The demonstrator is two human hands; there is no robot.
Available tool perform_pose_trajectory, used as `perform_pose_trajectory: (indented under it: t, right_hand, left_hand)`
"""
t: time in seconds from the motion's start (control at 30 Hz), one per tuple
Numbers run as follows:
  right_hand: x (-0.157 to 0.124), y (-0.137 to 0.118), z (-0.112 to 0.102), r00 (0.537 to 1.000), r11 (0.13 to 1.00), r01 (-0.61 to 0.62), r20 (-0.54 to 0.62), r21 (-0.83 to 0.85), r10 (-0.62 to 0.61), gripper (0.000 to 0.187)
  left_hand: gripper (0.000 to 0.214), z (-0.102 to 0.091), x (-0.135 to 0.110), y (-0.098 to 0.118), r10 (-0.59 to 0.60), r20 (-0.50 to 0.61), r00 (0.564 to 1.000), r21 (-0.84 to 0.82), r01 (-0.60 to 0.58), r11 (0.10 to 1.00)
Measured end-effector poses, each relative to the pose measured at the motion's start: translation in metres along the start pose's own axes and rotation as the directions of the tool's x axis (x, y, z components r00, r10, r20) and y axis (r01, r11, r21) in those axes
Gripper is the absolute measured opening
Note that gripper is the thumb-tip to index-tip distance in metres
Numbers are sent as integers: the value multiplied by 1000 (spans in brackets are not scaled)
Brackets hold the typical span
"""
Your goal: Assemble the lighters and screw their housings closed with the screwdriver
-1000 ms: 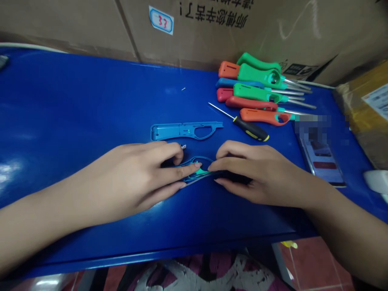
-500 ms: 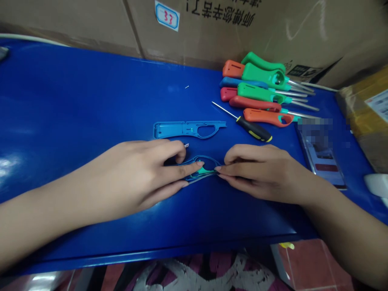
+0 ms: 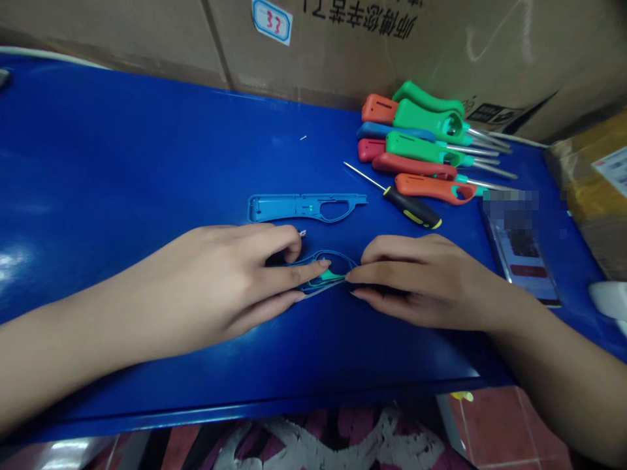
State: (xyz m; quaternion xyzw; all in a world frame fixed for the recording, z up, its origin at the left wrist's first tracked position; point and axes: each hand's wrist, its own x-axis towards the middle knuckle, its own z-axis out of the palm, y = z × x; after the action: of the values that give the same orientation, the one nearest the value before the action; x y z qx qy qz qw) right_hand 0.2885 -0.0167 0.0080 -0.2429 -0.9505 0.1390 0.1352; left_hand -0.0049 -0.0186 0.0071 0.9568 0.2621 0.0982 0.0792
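Note:
Under my hands on the table lies a blue lighter shell half (image 3: pixel 336 253) with a finger loop and a green trigger (image 3: pixel 326 275) inside. My left hand (image 3: pixel 235 281) grips its left part, the index fingertip on the trigger and the thumb along the near edge. A thin wire or strip runs along that edge. My right hand (image 3: pixel 416 277) is at the right end, a fingertip pressing by the trigger's tip and the thumb a little apart below. The fingers hide both ends of the shell. Beyond them lies the matching blue shell half (image 3: pixel 279 207), hollow side up.
A black and yellow screwdriver (image 3: pixel 414 209) lies right of the far shell half. Behind it are several finished lighters (image 3: pixel 421 150) in green, orange, red and blue. A small screw (image 3: pixel 303 138) lies farther back. A phone-like flat object (image 3: pixel 529 261) is at right, cardboard boxes (image 3: pixel 161 39) behind.
My right thumb has moved slightly away from the other fingertips, and the index fingertip has shifted a little left along the shell. My left hand stays in place.

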Motion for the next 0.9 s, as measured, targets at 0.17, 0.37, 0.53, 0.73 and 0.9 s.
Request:
perform_pose_trajectory:
  t: [0.17,0.37,0.53,0.73,0.9]
  right_hand:
    - [2,-3,0,996,997,-46,73,64,42,27]
    - [4,-5,2,988,970,-146,80,196,132,22]
    - [5,-4,3,989,955,-146,66,258,133,21]
    - [6,-5,3,982,941,-189,76,279,174,14]
    - [7,-4,2,983,924,-184,72,334,170,7]
  left_hand:
    - [39,0,0,1,-20,-25,999,-57,19,998]
    - [39,0,0,0,-27,-12,1000,-66,26,997]
    - [41,0,1,0,13,-11,1000,-5,-13,1000]
    - [41,0,0,1,2,-13,1000,-18,-2,1000]
    - [40,0,0,0,-18,-8,1000,-54,17,998]
